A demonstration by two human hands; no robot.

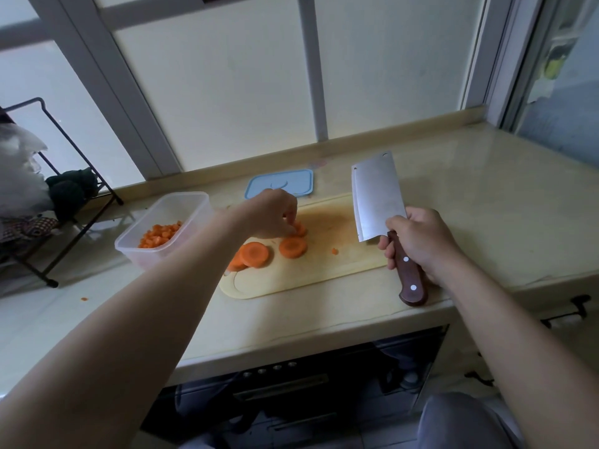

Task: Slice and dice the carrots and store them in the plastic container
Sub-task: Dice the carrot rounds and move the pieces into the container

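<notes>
Round carrot slices (256, 253) lie on the left part of the pale cutting board (324, 270), one more slice (293, 247) beside them. My left hand (270, 213) reaches over the board and its fingertips pinch carrot slices (300, 229) there. My right hand (421, 241) grips the wooden handle of a cleaver (377, 194), blade raised above the board's right end. A clear plastic container (162, 228) with diced carrot (160, 234) stands left of the board. One small carrot bit (334, 251) lies alone on the board.
The blue lid (280, 183) lies behind the board near the window. A black wire rack (64, 176) with bags stands at the far left. A carrot scrap (84, 299) lies on the counter's left. The counter edge runs close below the board, with an oven underneath.
</notes>
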